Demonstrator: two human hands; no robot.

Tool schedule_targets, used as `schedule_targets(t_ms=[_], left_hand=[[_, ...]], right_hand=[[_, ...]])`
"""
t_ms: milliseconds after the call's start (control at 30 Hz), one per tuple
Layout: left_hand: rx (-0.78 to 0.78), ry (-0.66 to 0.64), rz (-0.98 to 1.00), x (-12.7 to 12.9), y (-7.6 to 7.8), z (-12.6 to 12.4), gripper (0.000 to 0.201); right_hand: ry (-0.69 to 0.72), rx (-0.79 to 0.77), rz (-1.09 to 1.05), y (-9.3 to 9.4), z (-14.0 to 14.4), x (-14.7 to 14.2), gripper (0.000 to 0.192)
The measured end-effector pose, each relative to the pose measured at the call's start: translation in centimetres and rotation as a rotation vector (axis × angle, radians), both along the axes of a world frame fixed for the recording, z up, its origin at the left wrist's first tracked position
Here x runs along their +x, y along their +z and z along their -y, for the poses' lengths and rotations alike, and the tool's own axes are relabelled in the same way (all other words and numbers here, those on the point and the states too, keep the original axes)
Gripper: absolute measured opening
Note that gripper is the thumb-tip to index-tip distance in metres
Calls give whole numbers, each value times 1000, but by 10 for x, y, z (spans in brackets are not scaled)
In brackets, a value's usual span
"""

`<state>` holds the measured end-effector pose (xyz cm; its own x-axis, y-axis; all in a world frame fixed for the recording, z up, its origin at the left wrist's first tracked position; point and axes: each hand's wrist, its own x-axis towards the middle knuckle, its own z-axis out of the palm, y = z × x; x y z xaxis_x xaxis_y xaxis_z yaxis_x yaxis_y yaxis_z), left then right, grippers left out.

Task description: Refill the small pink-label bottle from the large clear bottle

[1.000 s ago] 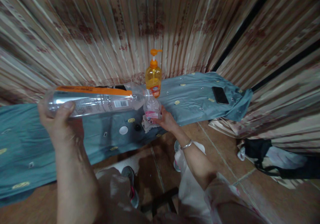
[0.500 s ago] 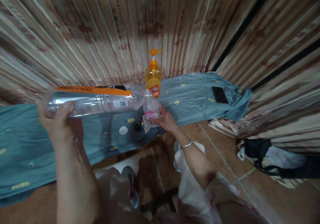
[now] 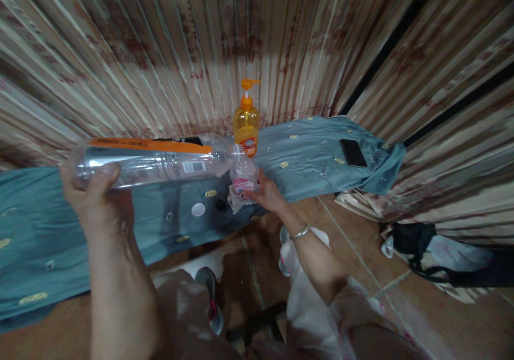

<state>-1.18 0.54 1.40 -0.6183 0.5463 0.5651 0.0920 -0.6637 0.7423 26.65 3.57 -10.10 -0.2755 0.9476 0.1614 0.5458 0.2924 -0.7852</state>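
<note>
Two bottles meet mouth to mouth over the blue cloth (image 3: pixel 321 151). The left hand (image 3: pixel 90 194) is wrapped tight round the base of the big bottle (image 3: pixel 152 162), which lies almost level, its neck tipped onto the small bottle (image 3: pixel 243 175). The right hand (image 3: pixel 267 193) has its fingers closed about the small bottle, which stands upright on a rag (image 3: pixel 236 202) at the cloth's front edge. Just behind stands an orange pump bottle (image 3: pixel 246 121). A white cap (image 3: pixel 198 209) and a dark cap (image 3: pixel 221 205) lie on the cloth near the rag. A phone (image 3: pixel 353 152) lies well apart to the right.
</note>
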Motion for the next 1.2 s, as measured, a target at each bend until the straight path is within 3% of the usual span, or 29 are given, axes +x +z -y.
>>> schedule_targets(t_ms=[1200], left_hand=[[14, -21, 47, 1, 3, 1, 38]], right_hand=[[-6, 11, 19, 0, 0, 0, 61]])
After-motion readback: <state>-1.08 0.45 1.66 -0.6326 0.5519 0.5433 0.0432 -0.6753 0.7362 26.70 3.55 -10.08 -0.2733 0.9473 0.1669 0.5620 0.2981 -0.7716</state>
